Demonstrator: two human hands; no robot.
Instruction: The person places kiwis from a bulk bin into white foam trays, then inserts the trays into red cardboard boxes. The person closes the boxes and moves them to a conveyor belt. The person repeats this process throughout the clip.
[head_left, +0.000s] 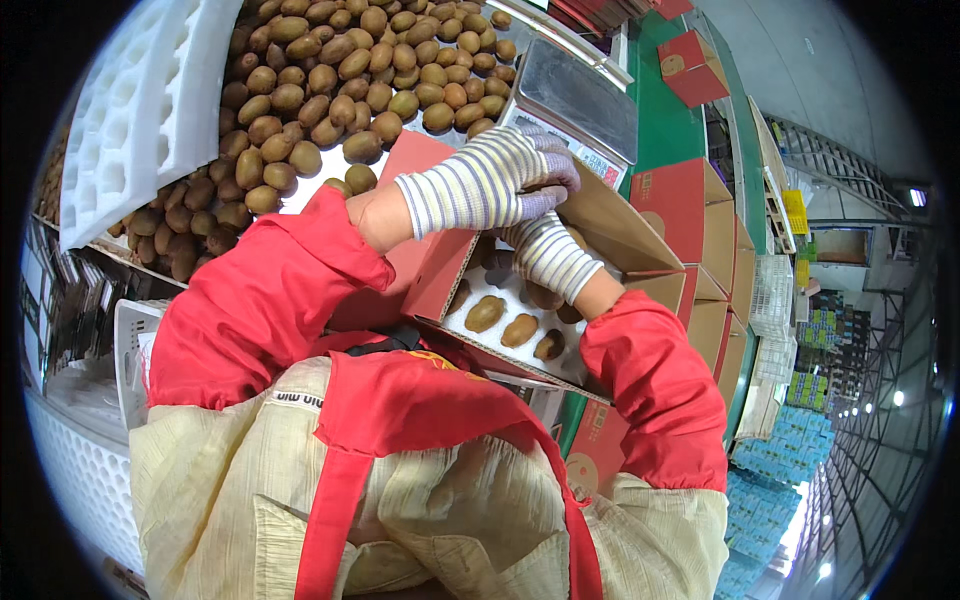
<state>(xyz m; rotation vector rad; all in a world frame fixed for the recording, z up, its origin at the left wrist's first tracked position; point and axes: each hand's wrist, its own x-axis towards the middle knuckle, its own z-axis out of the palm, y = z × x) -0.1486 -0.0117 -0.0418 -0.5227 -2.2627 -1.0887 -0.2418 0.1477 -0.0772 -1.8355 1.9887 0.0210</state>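
A red cardboard box (442, 281) with raised flaps stands before me, lined with a white foam tray (480, 291) that holds several kiwifruits (519, 330) in its hollows. Over the box's far side is my left hand (499, 176), in a striped glove with grey fingertips, its fingers bent down by the raised flap. My right hand (551, 251), gloved alike, reaches into the box. Its fingers are hidden under the left hand, so whether either hand holds a fruit does not show. A heap of loose kiwifruits (322, 79) lies beyond the left forearm.
A digital scale (577, 94) with a metal plate stands behind the box. White foam trays (142, 105) lean at the left over the heap. More red boxes (675, 206) line the right side by a green conveyor belt (664, 112). A white plastic crate (135, 360) is near my left elbow.
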